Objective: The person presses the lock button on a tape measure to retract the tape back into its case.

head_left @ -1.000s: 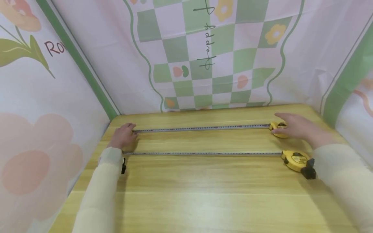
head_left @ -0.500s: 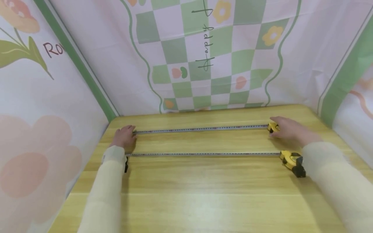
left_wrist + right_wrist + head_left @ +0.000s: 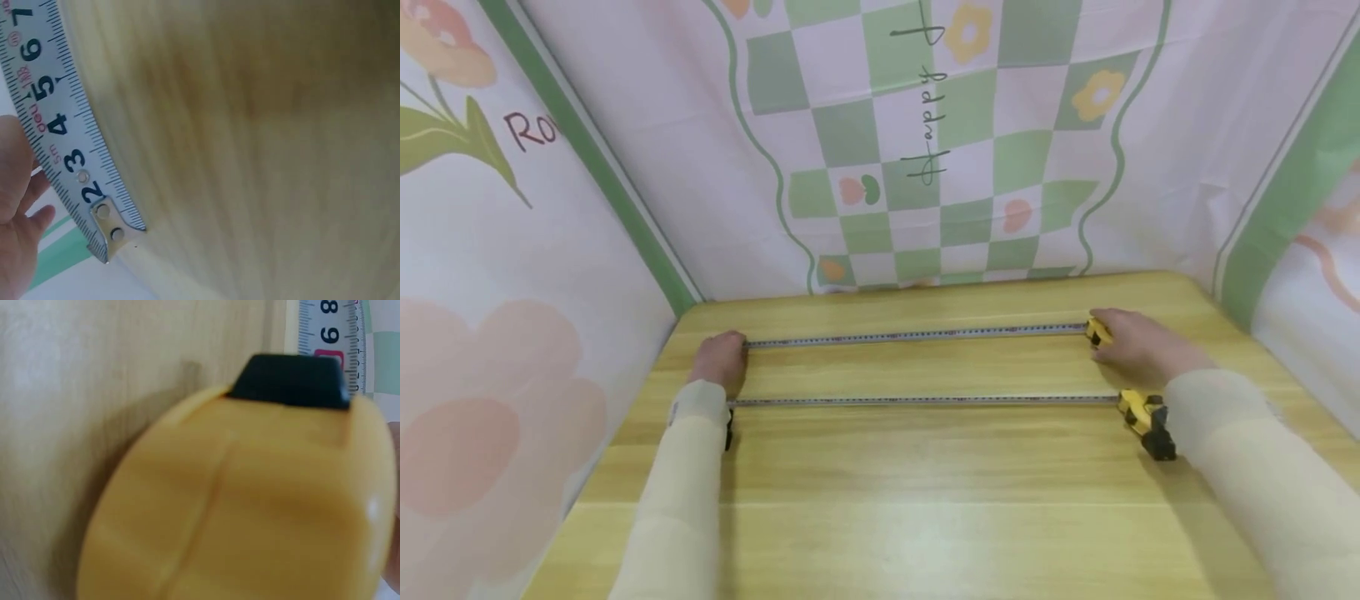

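Note:
Two tape measures lie drawn out across the wooden table. My right hand [image 3: 1138, 342] grips the yellow case [image 3: 1100, 332] of the far one, its blade [image 3: 917, 335] running left. At that blade's left end, my left hand [image 3: 718, 360] holds it with curled fingers. The nearer blade [image 3: 925, 401] runs from beside my left cuff to a second yellow case [image 3: 1138, 410] by my right sleeve. The left wrist view shows a metal hook [image 3: 112, 231] on a numbered blade, with fingers [image 3: 15, 175] behind. A yellow case [image 3: 237, 506] fills the right wrist view, hiding most of that hand.
The light wooden table [image 3: 917, 500] has rounded far corners. Behind it hangs a printed curtain [image 3: 917, 167] with green checks and flowers, and further fabric walls [image 3: 482, 400] close in at the sides. A black piece [image 3: 1159, 442] sits by my right cuff.
My left fingers have curled in at the far blade's end. My right hand has closed further round the far case. The near case and my right sleeve have shifted left, and the view moved slightly.

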The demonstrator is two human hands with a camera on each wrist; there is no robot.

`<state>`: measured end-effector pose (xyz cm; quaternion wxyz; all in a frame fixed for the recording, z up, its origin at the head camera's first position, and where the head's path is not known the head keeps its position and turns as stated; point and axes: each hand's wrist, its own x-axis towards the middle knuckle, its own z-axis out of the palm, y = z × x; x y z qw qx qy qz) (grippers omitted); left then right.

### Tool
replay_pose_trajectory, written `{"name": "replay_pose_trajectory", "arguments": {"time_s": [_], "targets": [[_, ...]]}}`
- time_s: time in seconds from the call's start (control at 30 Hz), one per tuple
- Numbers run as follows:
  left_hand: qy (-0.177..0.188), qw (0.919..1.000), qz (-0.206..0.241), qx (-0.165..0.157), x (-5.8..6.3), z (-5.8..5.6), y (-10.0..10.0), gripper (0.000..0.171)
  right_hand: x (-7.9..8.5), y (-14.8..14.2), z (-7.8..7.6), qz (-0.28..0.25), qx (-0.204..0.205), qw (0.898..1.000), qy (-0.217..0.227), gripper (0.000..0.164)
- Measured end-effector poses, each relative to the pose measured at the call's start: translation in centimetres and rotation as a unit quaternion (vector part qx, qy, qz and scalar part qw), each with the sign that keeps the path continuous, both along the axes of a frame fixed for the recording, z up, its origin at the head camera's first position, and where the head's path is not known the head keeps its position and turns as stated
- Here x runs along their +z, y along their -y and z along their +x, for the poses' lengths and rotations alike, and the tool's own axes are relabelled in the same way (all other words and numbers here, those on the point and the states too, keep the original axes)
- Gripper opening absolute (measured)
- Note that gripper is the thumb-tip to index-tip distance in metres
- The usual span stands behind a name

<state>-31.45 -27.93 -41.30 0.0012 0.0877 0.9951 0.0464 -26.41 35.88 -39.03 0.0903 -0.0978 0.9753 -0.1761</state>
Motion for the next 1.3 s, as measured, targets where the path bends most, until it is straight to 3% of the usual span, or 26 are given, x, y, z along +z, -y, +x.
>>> {"name": "replay_pose_trajectory", "arguments": {"time_s": [0.23,0.47,1.0,1.17,1.3], "targets": [[-0.015,0.9997,0.005,0.021,0.2,-0.1,0.0,0.014,-0.1,-0.2,-0.5,0.011,0.013,1.0,-0.014,0.073],[-0.03,0.9993,-0.009,0.018,0.2,-0.2,0.2,0.013,-0.1,-0.2,-0.9,0.023,0.022,0.999,-0.028,0.071],[-0.011,0.9988,-0.042,0.025,0.4,-0.5,0.8,0.01,-0.3,-0.1,-0.8,0.042,0.033,0.997,-0.059,0.065],[-0.024,0.9989,-0.038,0.011,0.5,-0.2,0.8,0.011,-0.4,-0.6,-0.6,0.044,0.028,0.997,-0.057,0.065],[-0.059,0.9981,-0.019,-0.008,0.3,-0.1,1.1,0.013,-0.8,-1.3,-0.8,0.046,0.027,0.997,-0.056,0.066]]}}
